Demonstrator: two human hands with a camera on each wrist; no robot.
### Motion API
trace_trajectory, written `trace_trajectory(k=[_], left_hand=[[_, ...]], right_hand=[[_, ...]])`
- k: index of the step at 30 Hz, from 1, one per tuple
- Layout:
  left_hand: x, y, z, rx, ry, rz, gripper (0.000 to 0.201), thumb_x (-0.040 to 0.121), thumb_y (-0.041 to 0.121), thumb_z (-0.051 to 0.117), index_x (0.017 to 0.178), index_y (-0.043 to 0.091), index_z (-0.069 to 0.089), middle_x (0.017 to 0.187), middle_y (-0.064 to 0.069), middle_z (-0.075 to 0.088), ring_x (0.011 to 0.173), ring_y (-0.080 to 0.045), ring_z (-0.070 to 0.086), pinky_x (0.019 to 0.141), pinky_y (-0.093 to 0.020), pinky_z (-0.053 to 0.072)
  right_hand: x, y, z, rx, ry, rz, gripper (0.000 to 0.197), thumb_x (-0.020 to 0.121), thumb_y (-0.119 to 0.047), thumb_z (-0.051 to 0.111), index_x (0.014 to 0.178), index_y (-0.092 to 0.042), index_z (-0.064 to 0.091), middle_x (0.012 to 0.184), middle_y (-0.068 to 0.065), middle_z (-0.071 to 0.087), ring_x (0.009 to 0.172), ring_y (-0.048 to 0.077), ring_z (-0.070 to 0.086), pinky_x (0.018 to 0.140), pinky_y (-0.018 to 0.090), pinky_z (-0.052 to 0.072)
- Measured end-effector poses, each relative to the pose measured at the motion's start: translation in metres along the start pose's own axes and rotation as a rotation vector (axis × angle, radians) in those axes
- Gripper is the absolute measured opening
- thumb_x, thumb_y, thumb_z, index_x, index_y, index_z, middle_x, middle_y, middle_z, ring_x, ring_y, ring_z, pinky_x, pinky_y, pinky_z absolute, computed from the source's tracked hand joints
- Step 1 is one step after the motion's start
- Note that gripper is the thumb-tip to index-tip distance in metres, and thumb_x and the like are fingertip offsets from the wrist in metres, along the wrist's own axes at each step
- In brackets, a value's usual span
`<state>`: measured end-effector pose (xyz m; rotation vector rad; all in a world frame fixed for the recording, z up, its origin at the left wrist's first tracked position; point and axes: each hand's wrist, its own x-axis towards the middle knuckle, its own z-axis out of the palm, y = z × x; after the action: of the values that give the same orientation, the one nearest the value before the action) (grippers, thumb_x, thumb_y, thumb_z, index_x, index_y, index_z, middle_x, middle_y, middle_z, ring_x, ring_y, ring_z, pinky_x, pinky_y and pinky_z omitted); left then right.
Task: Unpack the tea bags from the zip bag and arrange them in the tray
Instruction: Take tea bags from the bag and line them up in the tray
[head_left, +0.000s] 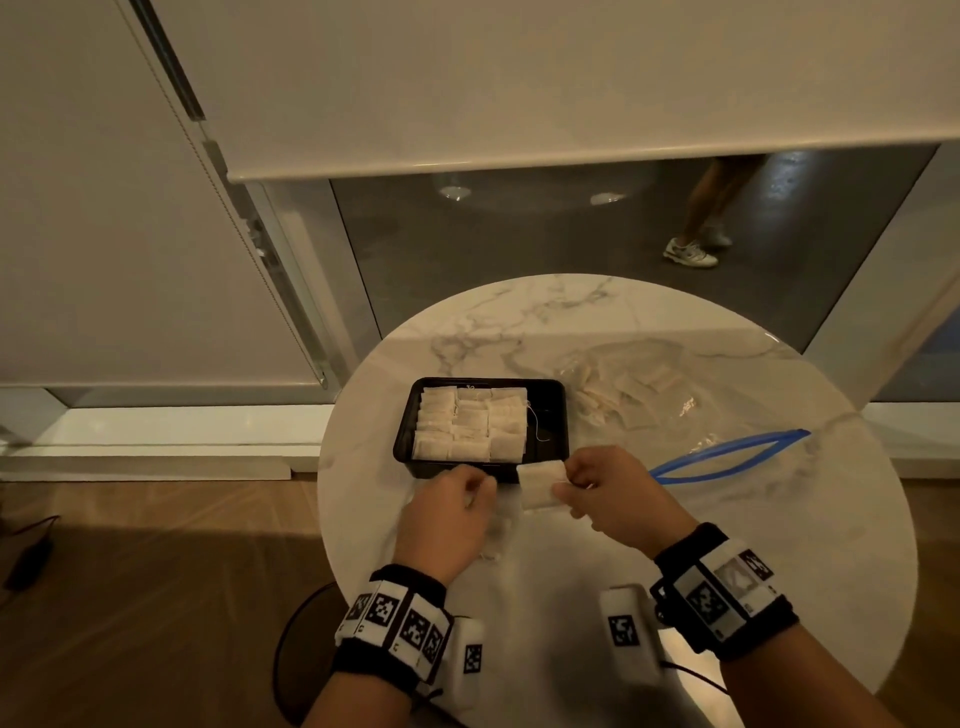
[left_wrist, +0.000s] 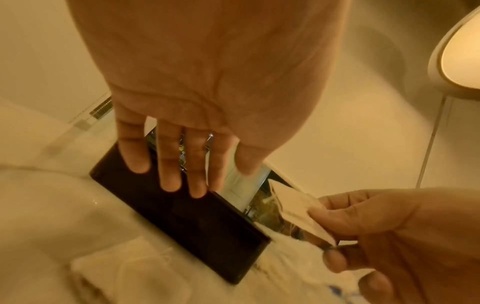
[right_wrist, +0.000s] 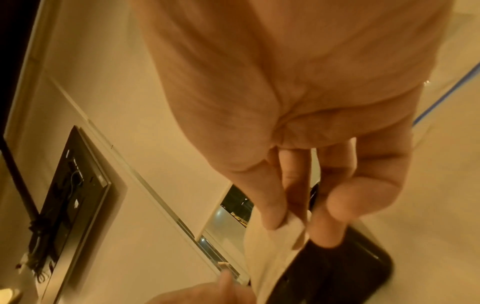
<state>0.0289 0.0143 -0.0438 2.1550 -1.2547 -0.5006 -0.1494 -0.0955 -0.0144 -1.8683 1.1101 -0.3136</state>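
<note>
My right hand (head_left: 613, 488) pinches one tea bag (head_left: 540, 486) between thumb and fingers, just off the tray's (head_left: 550, 415) near right corner. My left hand (head_left: 447, 512) hovers empty by the near rim, fingers loosely extended. Tea bags fill the tray's left part in rows. The zip bag (head_left: 675, 410) lies open to the right, more bags inside.

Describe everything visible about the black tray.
The black tray is a shallow rectangular container with rounded corners and a raised rim, plastic by its look. It sits flat on the marble table, left of the zip bag. Pale tea bags lie in rows across most of its floor; a strip at the right stays bare, crossed by a loose string. The left hand hovers at its near edge; contact is unclear.
</note>
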Motion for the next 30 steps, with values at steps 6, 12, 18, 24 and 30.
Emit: trace_trajectory(k=[6, 12, 18, 24, 30], left_hand=[[-0.002, 0.027, -0.002, -0.635, -0.048, -0.037, 0.017, 0.095, 0.031, 0.065, 0.103, 0.018, 0.073, 0.092, -0.001, 0.076, 0.083, -0.008, 0.070, 0.072, -0.021, 0.054], [-0.003, 0.028, -0.001, -0.763, 0.021, -0.061, 0.008, 0.092, 0.013, 0.071, 0.099, 0.009, 0.071, 0.083, -0.005, 0.075, 0.073, -0.009, 0.070, 0.066, -0.021, 0.056], [-0.005, 0.027, -0.004, -0.810, -0.060, -0.092, 0.009, 0.093, 0.017, 0.069, 0.097, 0.010, 0.072, 0.078, -0.007, 0.074, 0.071, -0.011, 0.068, 0.070, -0.025, 0.056], [-0.005, 0.024, -0.003, -0.747, -0.057, -0.100, 0.005, 0.093, 0.024, 0.069, 0.094, 0.021, 0.073, 0.081, -0.010, 0.073, 0.072, -0.011, 0.066, 0.073, -0.029, 0.055], [0.007, 0.012, -0.003, -0.618, 0.129, -0.084, 0.009, 0.093, 0.030, 0.068, 0.095, 0.022, 0.072, 0.087, 0.005, 0.072, 0.083, -0.003, 0.067, 0.076, -0.016, 0.053]], right_hand=[[-0.001, -0.013, 0.003, 0.217, 0.039, -0.035, 0.006, 0.089, -0.021, 0.070, 0.092, -0.016, 0.068, 0.075, -0.001, 0.072, 0.065, 0.011, 0.067, 0.055, 0.024, 0.050], [-0.006, -0.020, 0.008, 0.281, 0.021, -0.051, 0.006, 0.090, -0.022, 0.070, 0.090, -0.016, 0.071, 0.076, 0.005, 0.073, 0.065, 0.010, 0.064, 0.057, 0.022, 0.052], [-0.004, -0.023, 0.011, 0.424, 0.090, -0.045, 0.005, 0.091, -0.014, 0.069, 0.088, -0.010, 0.070, 0.074, 0.004, 0.073, 0.067, 0.011, 0.065, 0.058, 0.026, 0.054], [0.000, -0.022, 0.016, 0.458, 0.056, -0.013, 0.009, 0.088, -0.007, 0.070, 0.096, -0.012, 0.070, 0.074, 0.005, 0.072, 0.066, 0.015, 0.066, 0.057, 0.029, 0.053], [0.015, -0.021, 0.011, 0.300, 0.214, -0.053, 0.009, 0.090, -0.011, 0.067, 0.096, -0.017, 0.067, 0.077, 0.003, 0.073, 0.060, 0.007, 0.065, 0.054, 0.022, 0.053]])
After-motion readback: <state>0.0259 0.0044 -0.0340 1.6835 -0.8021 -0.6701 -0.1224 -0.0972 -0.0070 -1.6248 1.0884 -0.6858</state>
